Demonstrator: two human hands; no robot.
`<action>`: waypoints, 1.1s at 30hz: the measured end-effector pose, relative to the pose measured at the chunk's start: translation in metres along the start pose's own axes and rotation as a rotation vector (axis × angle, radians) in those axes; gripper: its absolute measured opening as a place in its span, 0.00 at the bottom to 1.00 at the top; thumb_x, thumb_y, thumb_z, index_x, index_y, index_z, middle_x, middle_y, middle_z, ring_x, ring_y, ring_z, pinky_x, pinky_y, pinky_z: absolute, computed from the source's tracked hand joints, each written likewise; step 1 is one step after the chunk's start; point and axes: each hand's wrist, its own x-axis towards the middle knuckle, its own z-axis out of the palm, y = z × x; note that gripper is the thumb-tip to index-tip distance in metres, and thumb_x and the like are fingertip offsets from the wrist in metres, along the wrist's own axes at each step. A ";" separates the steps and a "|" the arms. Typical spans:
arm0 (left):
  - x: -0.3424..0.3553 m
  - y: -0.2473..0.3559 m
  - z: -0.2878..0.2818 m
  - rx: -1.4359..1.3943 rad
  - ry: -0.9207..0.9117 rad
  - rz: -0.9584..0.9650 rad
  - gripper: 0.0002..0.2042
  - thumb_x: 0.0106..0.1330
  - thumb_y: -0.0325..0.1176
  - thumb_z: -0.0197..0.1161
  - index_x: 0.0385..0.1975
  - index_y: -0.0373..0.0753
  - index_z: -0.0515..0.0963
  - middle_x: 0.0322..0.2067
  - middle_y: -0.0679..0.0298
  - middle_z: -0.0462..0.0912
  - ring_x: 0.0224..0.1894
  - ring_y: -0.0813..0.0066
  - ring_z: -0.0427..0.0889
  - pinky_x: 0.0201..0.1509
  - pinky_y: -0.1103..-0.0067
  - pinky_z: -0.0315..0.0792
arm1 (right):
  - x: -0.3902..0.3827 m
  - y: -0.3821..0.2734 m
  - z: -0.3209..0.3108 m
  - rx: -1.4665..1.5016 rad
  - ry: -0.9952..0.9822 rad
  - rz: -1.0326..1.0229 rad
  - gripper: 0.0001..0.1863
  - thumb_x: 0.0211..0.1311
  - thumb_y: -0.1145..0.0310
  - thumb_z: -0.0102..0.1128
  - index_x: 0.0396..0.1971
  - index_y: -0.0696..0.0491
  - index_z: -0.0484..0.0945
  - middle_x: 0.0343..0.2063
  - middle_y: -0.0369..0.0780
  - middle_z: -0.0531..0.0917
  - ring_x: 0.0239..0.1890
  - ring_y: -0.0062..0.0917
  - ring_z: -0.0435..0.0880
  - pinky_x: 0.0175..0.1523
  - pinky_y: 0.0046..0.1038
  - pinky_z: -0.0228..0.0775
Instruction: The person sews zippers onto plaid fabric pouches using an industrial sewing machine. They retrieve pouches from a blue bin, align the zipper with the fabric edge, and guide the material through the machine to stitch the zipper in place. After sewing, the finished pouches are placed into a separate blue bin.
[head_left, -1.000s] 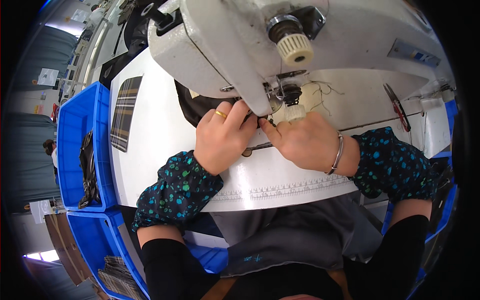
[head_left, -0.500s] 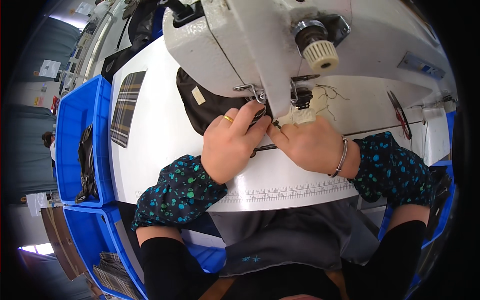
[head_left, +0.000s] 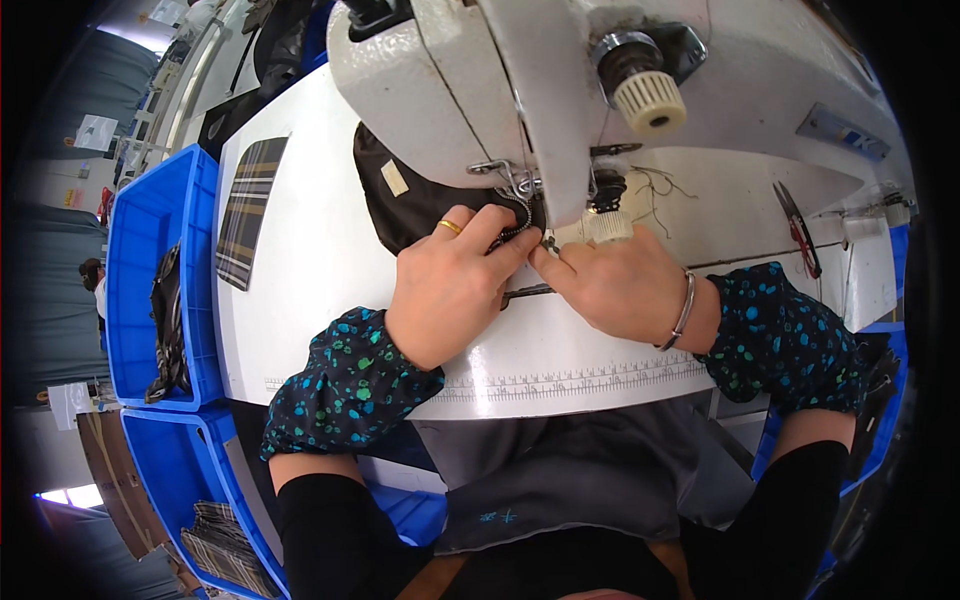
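Note:
A dark brown fabric piece with a small cream label lies under the head of the white sewing machine. A zipper with pale teeth curves along its right edge, close to the presser foot. My left hand, a gold ring on one finger, is closed with thumb and fingers pinching the fabric along the zipper. Just right of it, my right hand is closed too, its fingertips pinched at the zipper's end. The tips of both hands nearly meet beside the foot, and partly hide what they grip.
A plaid fabric piece lies on the white table at the left. Scissors and loose threads are on the right. Blue bins holding fabric stand left of the table. A ruler strip runs along the front edge.
My left hand has shifted slightly left and down along the zipper, showing more of its teeth. My right hand has stayed almost in place.

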 end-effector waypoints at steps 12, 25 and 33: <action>0.012 0.003 0.003 0.026 -0.007 -0.048 0.10 0.56 0.27 0.68 0.38 0.42 0.85 0.40 0.67 0.79 0.36 0.64 0.81 0.27 0.71 0.79 | 0.002 0.010 0.012 0.035 0.053 0.047 0.04 0.54 0.70 0.61 0.27 0.54 0.78 0.19 0.40 0.81 0.21 0.32 0.85 0.28 0.35 0.74; 0.019 0.013 -0.003 -0.096 -0.034 -0.130 0.07 0.58 0.27 0.67 0.36 0.35 0.84 0.39 0.58 0.82 0.29 0.55 0.85 0.32 0.66 0.80 | 0.004 0.015 0.009 -0.078 0.028 0.076 0.04 0.60 0.69 0.60 0.31 0.52 0.82 0.19 0.38 0.81 0.24 0.30 0.86 0.26 0.34 0.75; 0.013 -0.004 -0.021 -0.296 -0.172 -0.164 0.14 0.62 0.22 0.61 0.49 0.35 0.82 0.38 0.53 0.84 0.32 0.50 0.85 0.37 0.65 0.79 | 0.000 0.001 0.010 -0.079 0.233 -0.157 0.07 0.54 0.67 0.63 0.32 0.53 0.83 0.30 0.38 0.83 0.21 0.22 0.82 0.23 0.28 0.71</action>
